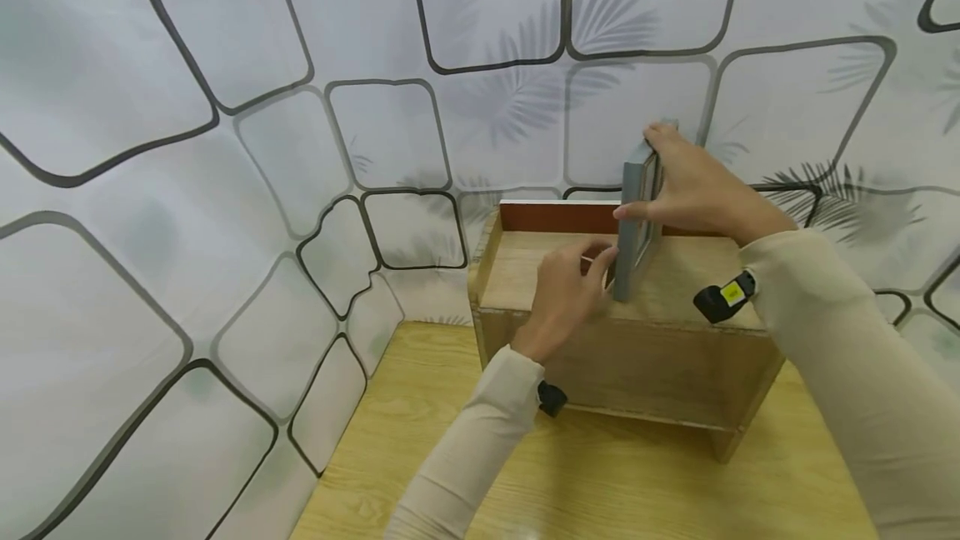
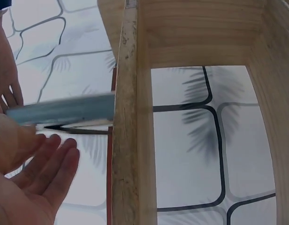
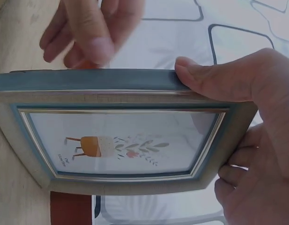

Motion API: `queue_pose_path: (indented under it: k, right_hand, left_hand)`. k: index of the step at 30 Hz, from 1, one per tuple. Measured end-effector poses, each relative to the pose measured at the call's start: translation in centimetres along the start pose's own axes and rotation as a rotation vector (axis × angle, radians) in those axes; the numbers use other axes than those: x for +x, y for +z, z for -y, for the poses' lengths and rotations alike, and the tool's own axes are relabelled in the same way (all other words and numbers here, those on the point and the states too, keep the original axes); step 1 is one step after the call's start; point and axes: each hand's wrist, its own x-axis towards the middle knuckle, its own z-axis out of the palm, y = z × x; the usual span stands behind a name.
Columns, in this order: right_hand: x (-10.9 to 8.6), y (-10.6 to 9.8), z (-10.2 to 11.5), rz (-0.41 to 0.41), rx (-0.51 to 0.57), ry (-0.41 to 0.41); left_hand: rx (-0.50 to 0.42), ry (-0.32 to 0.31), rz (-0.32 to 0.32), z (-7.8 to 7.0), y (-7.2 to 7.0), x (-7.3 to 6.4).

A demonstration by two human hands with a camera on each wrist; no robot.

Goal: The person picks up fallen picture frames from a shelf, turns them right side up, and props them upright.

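A blue-edged picture frame stands upright, edge-on in the head view, with its lower end at the top board of a small wooden shelf. My right hand grips its upper end, thumb on the blue side edge. Behind the glass is a print of a flower pot on legs. My left hand is beside the frame's back, fingers loosely bent. In the left wrist view its fingertips lie just below a thin dark strip that slants from the frame's back.
The shelf stands on a yellow wood-grain table, its open front facing me. A reddish-brown strip runs along the back of its top. Patterned wall covering rises behind and at the left. Small black cameras are strapped at both wrists.
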Motion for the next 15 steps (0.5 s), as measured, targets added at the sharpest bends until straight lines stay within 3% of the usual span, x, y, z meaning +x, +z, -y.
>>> queue_pose_path:
  k: [8,15]
  right_hand:
    - [-0.5,-0.5,-1.2,0.027,0.05,-0.023]
    - [-1.0,-0.8,-2.2,0.048,0.102,-0.041]
  left_hand:
    - [0.063,-0.039,0.149,-0.1,0.2,-0.1]
    - [0.07,-0.057,0.165,-0.4,0.9,-0.2]
